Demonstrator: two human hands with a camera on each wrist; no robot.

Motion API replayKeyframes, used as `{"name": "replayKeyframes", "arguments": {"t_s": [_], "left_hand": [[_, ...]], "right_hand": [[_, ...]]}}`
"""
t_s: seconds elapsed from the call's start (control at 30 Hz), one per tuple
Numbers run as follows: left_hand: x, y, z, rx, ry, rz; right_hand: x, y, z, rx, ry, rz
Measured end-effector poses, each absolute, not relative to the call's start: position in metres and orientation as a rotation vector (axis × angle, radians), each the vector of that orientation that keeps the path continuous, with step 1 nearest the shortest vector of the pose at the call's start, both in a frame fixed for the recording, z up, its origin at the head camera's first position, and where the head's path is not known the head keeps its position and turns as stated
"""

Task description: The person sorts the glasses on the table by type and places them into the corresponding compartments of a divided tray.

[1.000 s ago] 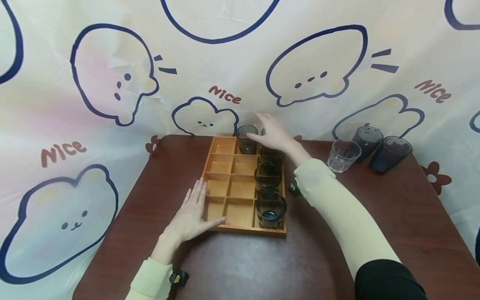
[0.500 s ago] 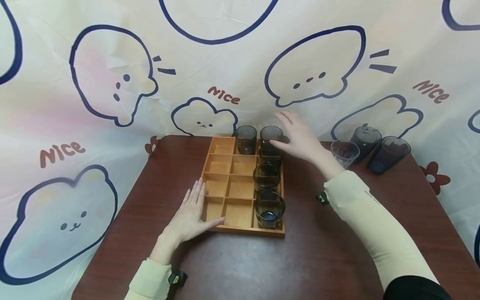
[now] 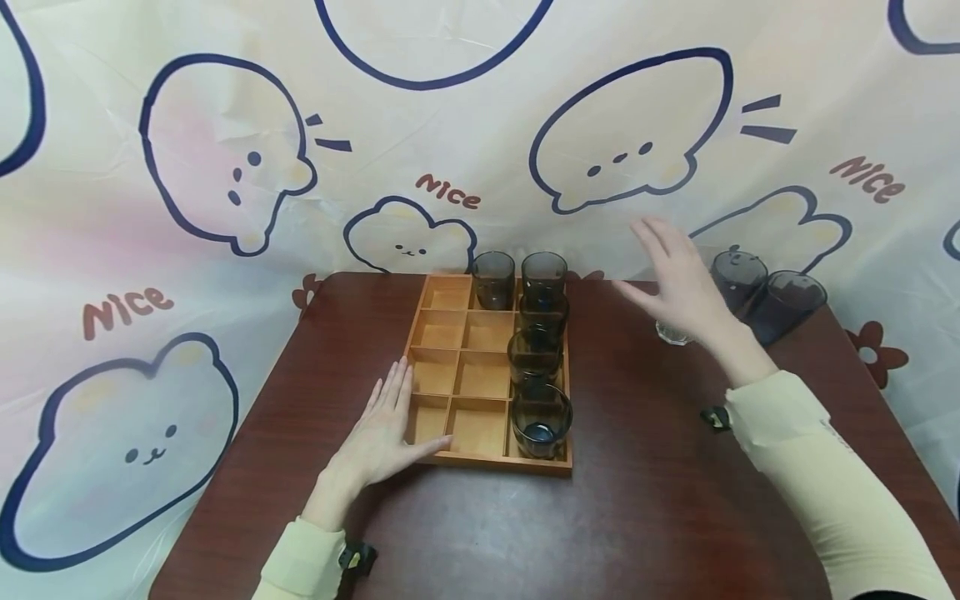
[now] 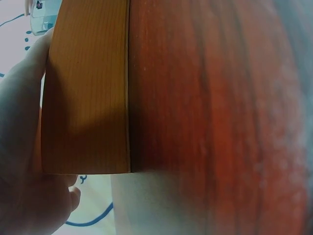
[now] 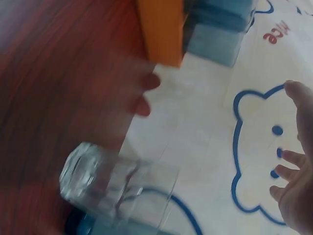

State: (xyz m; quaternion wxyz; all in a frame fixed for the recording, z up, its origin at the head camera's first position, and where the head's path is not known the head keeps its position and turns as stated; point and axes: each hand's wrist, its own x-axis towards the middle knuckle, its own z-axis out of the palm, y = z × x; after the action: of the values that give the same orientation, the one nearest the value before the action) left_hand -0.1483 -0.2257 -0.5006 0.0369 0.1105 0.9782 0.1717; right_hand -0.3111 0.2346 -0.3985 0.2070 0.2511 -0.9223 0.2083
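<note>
Along the left side of the wooden box point(image 3: 517, 465), the left hand point(image 3: 378, 437) rests with its fingers straight against the wall and its thumb over the near left corner, relaxed rather than gripping. The box lies on the brown surface point(image 3: 637, 500) between the hands, touching the left one and well apart from the right. Its right column holds four dark glasses point(image 3: 534, 354), one per compartment; a further dark glass point(image 3: 493, 283) stands in the far compartment of the middle column. Off to the right, the right hand point(image 3: 682, 283) hangs in the air, released, fingers extended and thumb spread away. It hides most of the clear glass point(image 3: 672, 336) in the head view; the right wrist view shows that glass apart from the fingers. Near it stand two other dark glasses point(image 3: 786, 310), by the printed cloth point(image 3: 600, 242).
</note>
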Motion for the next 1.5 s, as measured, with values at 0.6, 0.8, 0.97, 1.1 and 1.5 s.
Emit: {"name": "replayKeyframes", "arguments": {"t_s": [0.6, 0.8, 0.97, 1.1, 1.5], "left_hand": [[-0.148, -0.225, -0.501, 0.316, 2.994, 0.526], [-0.149, -0.225, -0.502, 0.329, 3.004, 0.526], [-0.148, -0.226, -0.503, 0.325, 3.003, 0.525], [-0.148, -0.225, -0.503, 0.323, 3.000, 0.529], [-0.148, -0.225, -0.502, 0.317, 2.989, 0.535]], "right_hand": [[-0.290, 0.331, -0.412, 0.422, -2.566, 0.629], [-0.285, 0.369, -0.418, 0.375, -2.601, 0.527], [-0.281, 0.393, -0.424, 0.304, -2.662, 0.517], [-0.278, 0.405, -0.428, 0.230, -2.716, 0.574], [-0.275, 0.422, -0.443, 0.017, -2.806, 0.880]]}}
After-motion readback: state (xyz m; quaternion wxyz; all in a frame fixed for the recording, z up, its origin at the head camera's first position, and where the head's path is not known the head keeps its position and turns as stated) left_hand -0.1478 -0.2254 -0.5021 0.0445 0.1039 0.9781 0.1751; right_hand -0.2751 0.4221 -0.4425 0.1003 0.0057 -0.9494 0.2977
